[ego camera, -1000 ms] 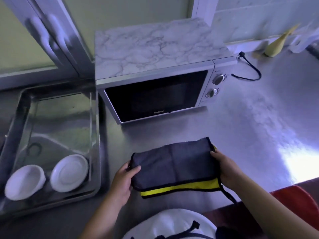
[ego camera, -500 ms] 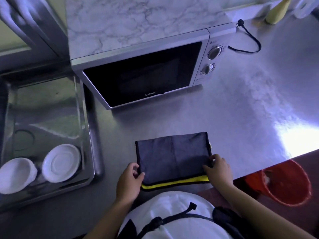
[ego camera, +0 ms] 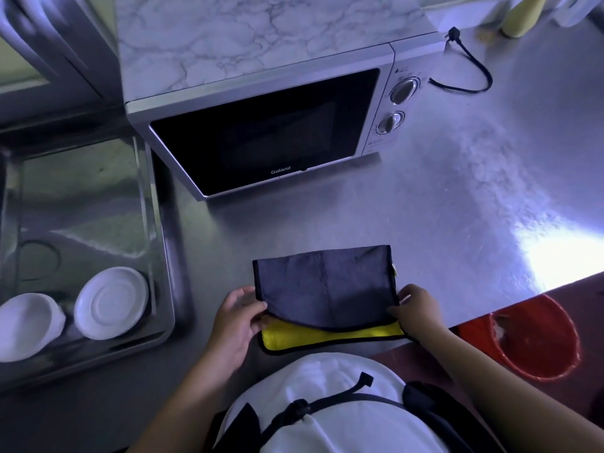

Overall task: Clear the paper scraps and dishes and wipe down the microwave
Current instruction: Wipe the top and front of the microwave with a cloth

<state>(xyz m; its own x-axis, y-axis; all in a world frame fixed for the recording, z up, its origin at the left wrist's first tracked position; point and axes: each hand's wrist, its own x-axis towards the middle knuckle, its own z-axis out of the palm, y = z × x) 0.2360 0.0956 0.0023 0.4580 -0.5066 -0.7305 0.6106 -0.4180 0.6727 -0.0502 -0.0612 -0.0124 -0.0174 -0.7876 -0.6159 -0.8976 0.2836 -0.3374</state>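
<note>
A folded grey cloth [ego camera: 327, 282] with a yellow underside lies on the steel counter [ego camera: 441, 204] near its front edge. My left hand [ego camera: 238, 325] pinches the cloth's near left corner, and my right hand [ego camera: 416, 310] pinches the near right corner. The grey top layer is lifted off the yellow layer. Behind the cloth stands the silver microwave [ego camera: 261, 125] with a marble-patterned top, its door closed. In the sink [ego camera: 157, 223] on the left lie a white bowl [ego camera: 27, 325] and a white plate [ego camera: 111, 302].
A red bucket [ego camera: 536, 338] stands on the floor below the counter's right edge. The microwave's black power cord [ego camera: 470, 70] lies unplugged on the counter at the back right. A yellowish bottle [ego camera: 523, 14] stands at the far right corner.
The head camera has come closer and tilted down. Both hands slid to the cloth's near corners and raised the grey top layer, baring more of the yellow side.
</note>
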